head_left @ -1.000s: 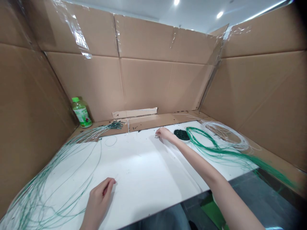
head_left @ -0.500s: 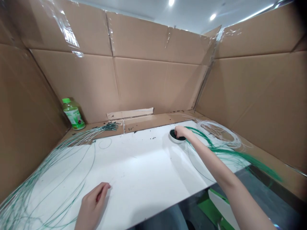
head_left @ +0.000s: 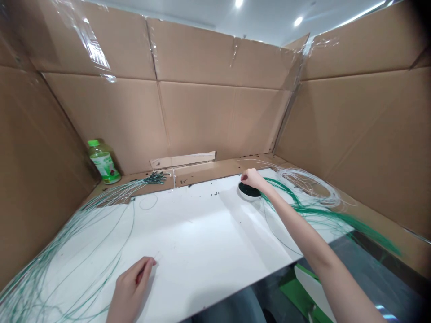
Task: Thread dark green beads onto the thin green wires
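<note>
Fingers [head_left: 245, 178] closed: right above the bowl [head_left: 251, 198], left low over the worktop [head_left: 202, 233]

Your right hand [head_left: 254, 178] hangs over the bowl of dark beads [head_left: 249, 191], near the far edge; its fingertips are bunched, but whether they hold a bead you can't tell. Your left hand [head_left: 129, 282] has thumb and forefinger pinched; a faint thread-like line shows by the tips, too thin to confirm as gripped. The bowl probably stands there for your right arm's easy reach, with strands set to either side against tangling.

You have one bowl, one green hank [head_left: 323, 214], one white coil [head_left: 333, 192], one dark-tipped bundle [head_left: 156, 178] and one bottle [head_left: 103, 163]. The loose beads [head_left: 214, 194] make a small cluster, too tiny to number.
</note>
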Demonstrator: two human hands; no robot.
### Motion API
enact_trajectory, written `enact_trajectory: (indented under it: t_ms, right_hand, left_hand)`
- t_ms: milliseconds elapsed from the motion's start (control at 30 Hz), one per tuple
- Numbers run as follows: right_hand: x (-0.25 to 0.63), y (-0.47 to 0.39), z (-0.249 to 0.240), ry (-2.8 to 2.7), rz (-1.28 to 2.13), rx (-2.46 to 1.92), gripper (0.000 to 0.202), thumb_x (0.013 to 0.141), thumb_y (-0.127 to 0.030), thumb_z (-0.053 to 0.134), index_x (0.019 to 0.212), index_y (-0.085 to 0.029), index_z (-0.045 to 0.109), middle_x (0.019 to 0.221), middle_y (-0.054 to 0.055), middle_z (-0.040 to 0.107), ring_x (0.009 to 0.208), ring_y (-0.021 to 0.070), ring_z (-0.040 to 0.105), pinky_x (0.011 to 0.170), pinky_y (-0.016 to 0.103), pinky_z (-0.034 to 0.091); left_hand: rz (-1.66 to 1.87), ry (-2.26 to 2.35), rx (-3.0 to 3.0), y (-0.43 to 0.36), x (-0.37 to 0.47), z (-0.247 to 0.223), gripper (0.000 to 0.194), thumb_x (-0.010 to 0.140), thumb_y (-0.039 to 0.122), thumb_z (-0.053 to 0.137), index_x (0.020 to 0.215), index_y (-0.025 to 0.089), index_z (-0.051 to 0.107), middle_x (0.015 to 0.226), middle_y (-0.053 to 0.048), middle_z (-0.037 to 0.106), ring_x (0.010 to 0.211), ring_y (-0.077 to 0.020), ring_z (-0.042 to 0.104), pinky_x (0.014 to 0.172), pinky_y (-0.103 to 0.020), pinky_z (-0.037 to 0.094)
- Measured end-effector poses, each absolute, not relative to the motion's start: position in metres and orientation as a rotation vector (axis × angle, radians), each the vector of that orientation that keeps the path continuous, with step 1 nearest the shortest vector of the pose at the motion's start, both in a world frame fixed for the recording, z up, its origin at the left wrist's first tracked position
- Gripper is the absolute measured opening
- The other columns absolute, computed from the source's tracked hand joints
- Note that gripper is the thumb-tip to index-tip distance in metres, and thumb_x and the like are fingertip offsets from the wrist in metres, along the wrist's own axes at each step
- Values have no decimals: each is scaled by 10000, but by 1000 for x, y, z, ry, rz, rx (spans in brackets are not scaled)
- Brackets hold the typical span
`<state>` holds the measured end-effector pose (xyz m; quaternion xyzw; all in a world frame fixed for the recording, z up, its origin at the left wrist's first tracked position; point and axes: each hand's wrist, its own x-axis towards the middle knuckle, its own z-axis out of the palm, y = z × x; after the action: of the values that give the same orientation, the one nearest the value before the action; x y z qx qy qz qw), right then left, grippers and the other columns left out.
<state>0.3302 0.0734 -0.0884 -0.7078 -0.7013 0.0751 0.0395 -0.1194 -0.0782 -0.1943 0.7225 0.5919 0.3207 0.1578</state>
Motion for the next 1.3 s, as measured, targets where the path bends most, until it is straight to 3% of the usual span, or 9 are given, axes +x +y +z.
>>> enact_trajectory:
  t_ms: [300, 1300]
  right_hand:
    - [248, 96, -127, -2218, 465, -1860, 281, 890, -317, 541, 1110, -144, 568, 1118, 73, 589, 937, 178, 599, 791, 361, 521]
    - [256, 102, -142, -2067, 678, -1940, 298, 891, -318, 539, 1129, -140, 554, 1125, 80, 582, 953, 183, 596, 804, 376, 518]
  left_hand:
    - [965, 1692, 2055, -81, -113, -188, 390, 840, 484, 431, 724, 175, 639, 592, -2, 622, 434, -109, 466, 515, -196, 431]
    - [938, 1663, 2057, -82, -113, -186, 371, 850, 472, 442, 729, 180, 637, 561, 4, 603, 449, -121, 483, 512, -201, 432]
